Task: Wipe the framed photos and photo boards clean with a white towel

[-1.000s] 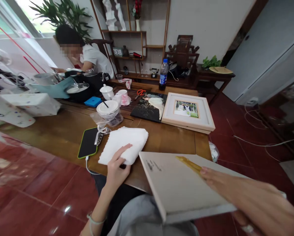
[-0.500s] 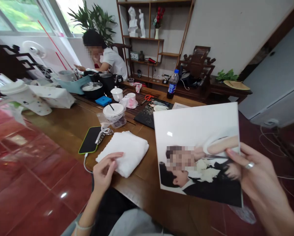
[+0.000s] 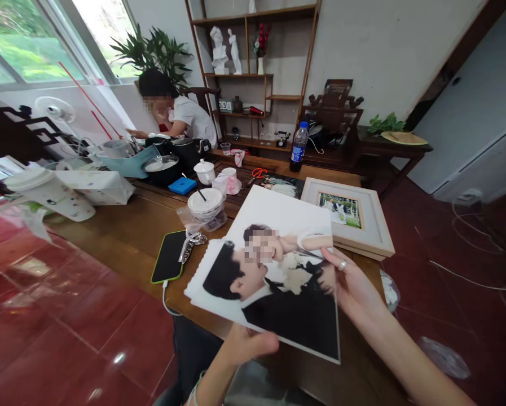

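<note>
I hold a large frameless photo panel (image 3: pixel 278 282), picture side up, over the near edge of the wooden table (image 3: pixel 126 237). My left hand (image 3: pixel 246 345) grips its near edge from below, fingers curled under. My right hand (image 3: pixel 350 285), with a ring on one finger, holds its right edge, fingers lying on the picture. A folded white towel (image 3: pixel 199 270) lies on the table under the panel, mostly hidden by it.
A phone in a green case (image 3: pixel 169 264) with keys lies left of the towel. A framed photo (image 3: pixel 348 214), a dark print (image 3: pixel 283 185), a lidded bowl (image 3: pixel 205 202), cups, scissors and a blue bottle (image 3: pixel 297 146) stand further back. Another person sits at the far end.
The panel was turned from back side up to picture side up, then lowered flat over the towel. My left hand left the towel and took the panel's near edge.
</note>
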Demonstrator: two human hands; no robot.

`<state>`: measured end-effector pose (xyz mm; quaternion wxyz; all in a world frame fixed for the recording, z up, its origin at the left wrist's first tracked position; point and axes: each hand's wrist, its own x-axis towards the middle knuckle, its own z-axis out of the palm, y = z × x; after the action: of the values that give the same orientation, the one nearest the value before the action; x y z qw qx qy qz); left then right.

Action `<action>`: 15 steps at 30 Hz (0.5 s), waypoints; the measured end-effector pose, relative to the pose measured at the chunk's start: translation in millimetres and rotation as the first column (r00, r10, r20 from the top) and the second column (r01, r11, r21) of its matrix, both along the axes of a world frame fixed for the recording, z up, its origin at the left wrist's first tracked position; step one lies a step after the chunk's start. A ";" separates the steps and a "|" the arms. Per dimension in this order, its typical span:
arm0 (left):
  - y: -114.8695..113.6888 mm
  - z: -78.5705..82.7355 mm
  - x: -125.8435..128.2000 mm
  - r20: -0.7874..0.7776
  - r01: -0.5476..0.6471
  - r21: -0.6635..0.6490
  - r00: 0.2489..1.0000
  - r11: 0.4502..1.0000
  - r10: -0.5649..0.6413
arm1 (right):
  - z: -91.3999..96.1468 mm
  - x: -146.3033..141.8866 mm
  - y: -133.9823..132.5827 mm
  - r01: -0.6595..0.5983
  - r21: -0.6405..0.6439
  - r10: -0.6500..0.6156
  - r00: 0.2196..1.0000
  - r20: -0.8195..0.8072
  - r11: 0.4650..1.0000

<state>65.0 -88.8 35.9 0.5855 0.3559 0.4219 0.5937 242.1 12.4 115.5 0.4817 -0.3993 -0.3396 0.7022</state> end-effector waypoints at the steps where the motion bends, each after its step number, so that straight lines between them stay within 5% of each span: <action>1: 4.5 6.3 3.2 0.062 -0.047 -0.042 0.997 0.998 0.050 | -2.2 -6.6 2.0 -0.006 0.002 0.006 1.000 -0.003 1.000; 7: 44.8 40.5 -0.3 0.305 -0.147 -0.094 0.937 0.985 0.169 | -11.3 -17.8 29.3 -0.089 0.059 0.088 0.996 0.021 0.994; 15: 128.8 72.2 -18.9 0.272 -0.138 0.041 0.954 0.990 0.121 | -17.5 -23.7 28.9 -0.147 0.208 0.167 0.983 -0.082 0.967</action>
<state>46.1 40.0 108.1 0.5865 0.2607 0.3431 0.6859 218.4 41.3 98.0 0.4787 -0.2854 -0.4153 0.7190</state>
